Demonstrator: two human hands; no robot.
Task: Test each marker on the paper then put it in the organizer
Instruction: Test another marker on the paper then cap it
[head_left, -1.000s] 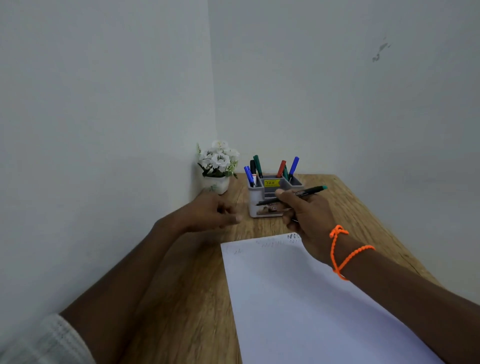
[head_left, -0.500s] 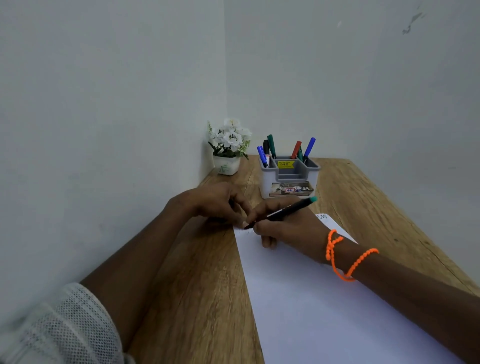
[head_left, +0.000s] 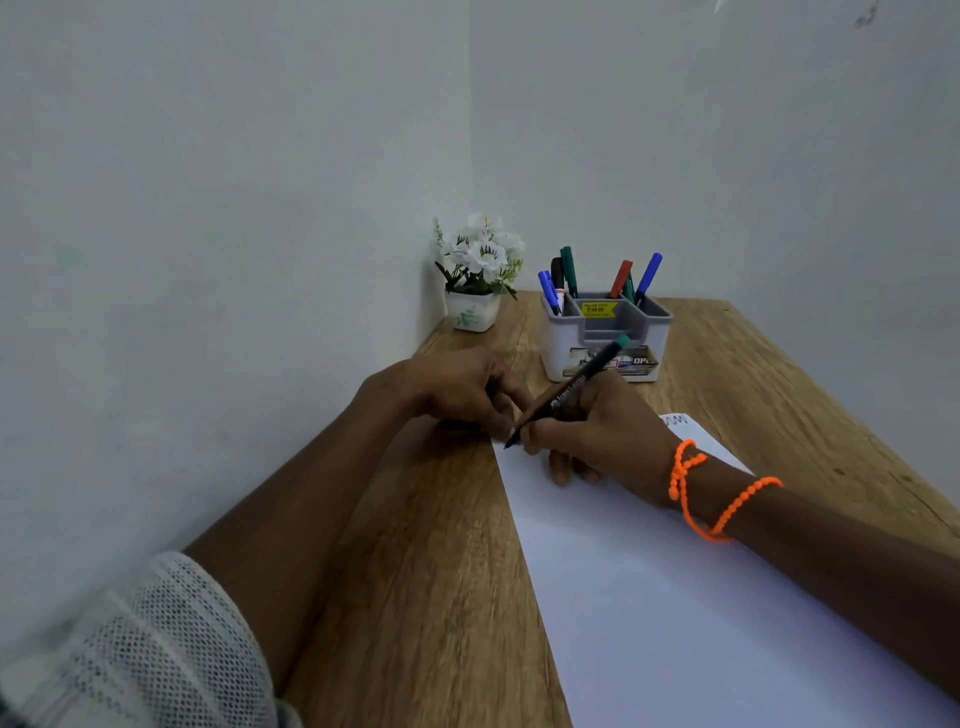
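right hand (head_left: 597, 436) fingers closed round marker (head_left: 569, 392) | tip at paper (head_left: 675, 597) far-left corner, barrel slanting toward organizer (head_left: 605, 338) | left hand (head_left: 457, 389) fingers curled, contents indeterminate

Two plain walls, painted a pale grey-white, meet in a corner (head_left: 470, 156) behind the desk. The right-hand wall (head_left: 727, 130) carries a small dark scuff (head_left: 865, 18) near the top edge of view. The left-hand wall (head_left: 182, 208) shows no marks. A wooden desk (head_left: 441, 571) with a light oak grain is pushed into the corner, its left edge against the left wall. Its far right corner shows slight wear along the edge. Light is even and soft, with faint shadows. The floor is out of view.
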